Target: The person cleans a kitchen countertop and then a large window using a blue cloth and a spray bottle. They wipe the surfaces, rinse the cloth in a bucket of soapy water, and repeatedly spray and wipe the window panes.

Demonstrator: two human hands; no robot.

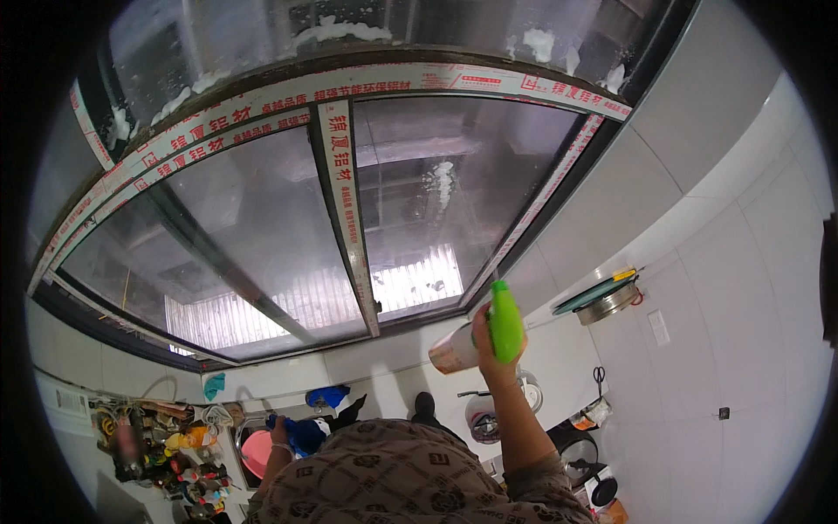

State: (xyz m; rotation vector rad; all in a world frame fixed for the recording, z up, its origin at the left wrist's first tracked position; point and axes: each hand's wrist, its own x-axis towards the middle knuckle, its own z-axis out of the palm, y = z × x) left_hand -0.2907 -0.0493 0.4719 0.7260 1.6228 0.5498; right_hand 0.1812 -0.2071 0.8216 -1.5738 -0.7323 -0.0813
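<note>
Okay so, spray bottle [504,321] first: it's up in the right hand [498,368], out in front of the lower right corner of the window [345,201], apart from the glass. Fingers are wrapped around it just under the bright green spray head, and that head points up toward the glass. The pale printed body sticks out to the left, so the whole thing is tipped over rather than upright. Can't see the trigger, or whether a finger is squeezing it.

Handling-wise, my guess is it's fairly light, with a hard plastic head and a body that might give a bit if you squeeze. Can't tell how full it is; a full one would drag at the wrist at that tilt. Probably gets slippery if the neck is wet, so I'd hold it right at the neck, finger on the trigger. Not fragile, I'd say.

Left hand [278,433] is down low by a bundle of dark blue cloth [305,436], seemingly touching it, but I can't tell how firmly it's gripped. That should be soft and floppy, so just bunch up the middle. Pink basin [256,452] sits right beside it. White foam [443,182] shows on the right pane.
</note>
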